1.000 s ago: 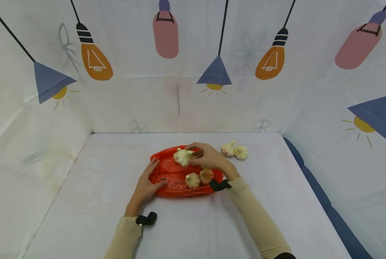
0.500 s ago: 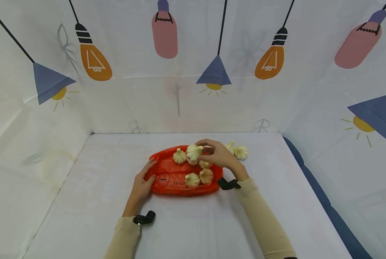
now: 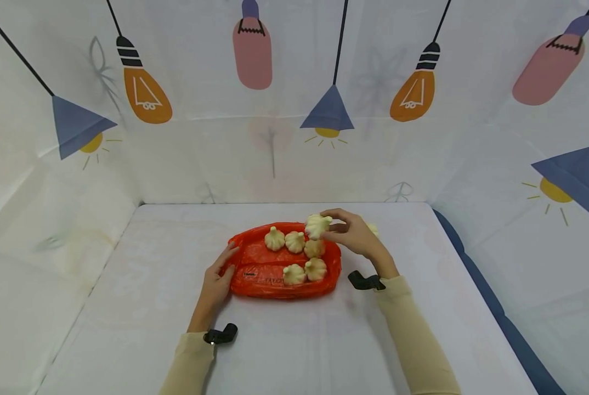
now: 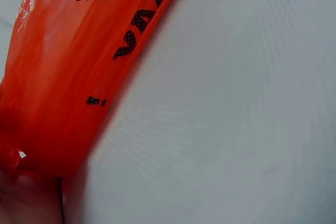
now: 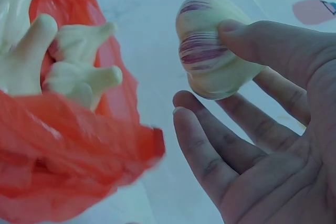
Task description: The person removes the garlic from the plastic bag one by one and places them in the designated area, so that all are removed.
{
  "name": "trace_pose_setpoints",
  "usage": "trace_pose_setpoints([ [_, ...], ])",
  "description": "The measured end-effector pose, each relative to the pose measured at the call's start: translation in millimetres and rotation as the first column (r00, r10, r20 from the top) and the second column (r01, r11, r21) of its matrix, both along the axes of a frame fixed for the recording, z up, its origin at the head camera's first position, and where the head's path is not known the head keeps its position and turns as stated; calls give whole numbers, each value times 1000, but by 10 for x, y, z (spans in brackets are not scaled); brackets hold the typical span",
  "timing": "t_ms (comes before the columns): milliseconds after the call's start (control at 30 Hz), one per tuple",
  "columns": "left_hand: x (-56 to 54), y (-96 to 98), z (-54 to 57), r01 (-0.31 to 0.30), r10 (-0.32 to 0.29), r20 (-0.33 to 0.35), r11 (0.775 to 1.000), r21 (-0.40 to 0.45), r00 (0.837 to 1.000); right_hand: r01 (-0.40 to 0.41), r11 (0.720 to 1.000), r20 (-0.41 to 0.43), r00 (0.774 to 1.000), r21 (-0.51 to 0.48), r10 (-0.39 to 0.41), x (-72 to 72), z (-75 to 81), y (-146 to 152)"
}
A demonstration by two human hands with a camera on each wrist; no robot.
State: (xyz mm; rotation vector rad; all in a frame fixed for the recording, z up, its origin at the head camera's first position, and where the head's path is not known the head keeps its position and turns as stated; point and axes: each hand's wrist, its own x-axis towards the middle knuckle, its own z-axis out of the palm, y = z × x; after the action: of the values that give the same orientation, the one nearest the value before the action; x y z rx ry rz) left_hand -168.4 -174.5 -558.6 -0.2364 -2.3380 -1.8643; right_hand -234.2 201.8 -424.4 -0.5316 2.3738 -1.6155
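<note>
In the head view my right hand (image 3: 351,235) pinches a garlic bulb (image 3: 317,226) over the far right corner of a red plastic bag (image 3: 262,258). The right wrist view shows that bulb (image 5: 210,51) as creamy white with purple streaks, the thumb on its near side and the other fingers spread below. Several more garlic bulbs (image 3: 294,241) sit in the bag, most along its far and right sides. My left hand (image 3: 217,280) holds the bag's left end, fingers over the rim and thumb in front. Close up, the left wrist view shows the bag (image 4: 58,77) with black print.
Another garlic bulb (image 3: 373,229) lies on the white tabletop (image 3: 186,230), mostly hidden behind my right hand. A white sheet (image 3: 294,164) printed with lamps and bulbs stands at the table's far edge and along both sides.
My right hand has moved right across the bag, with garlic bulbs now showing in a row where it was. My left hand has shifted slightly left, its thumb drawn back to the bag's edge.
</note>
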Motion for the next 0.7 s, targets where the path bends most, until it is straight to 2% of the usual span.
trace_pose_setpoints([
  [433, 51, 45, 61, 23, -4, 128, 989, -145, 992, 93, 996, 18, 996, 10, -93, 18, -39, 251],
  [600, 50, 51, 60, 34, -3, 175, 984, -173, 985, 142, 990, 25, 990, -14, -142, 36, -52, 386],
  [700, 50, 54, 60, 33, 0, 181, 983, -179, 983, 175, 985, 17, 984, -5, -175, 42, -50, 464],
])
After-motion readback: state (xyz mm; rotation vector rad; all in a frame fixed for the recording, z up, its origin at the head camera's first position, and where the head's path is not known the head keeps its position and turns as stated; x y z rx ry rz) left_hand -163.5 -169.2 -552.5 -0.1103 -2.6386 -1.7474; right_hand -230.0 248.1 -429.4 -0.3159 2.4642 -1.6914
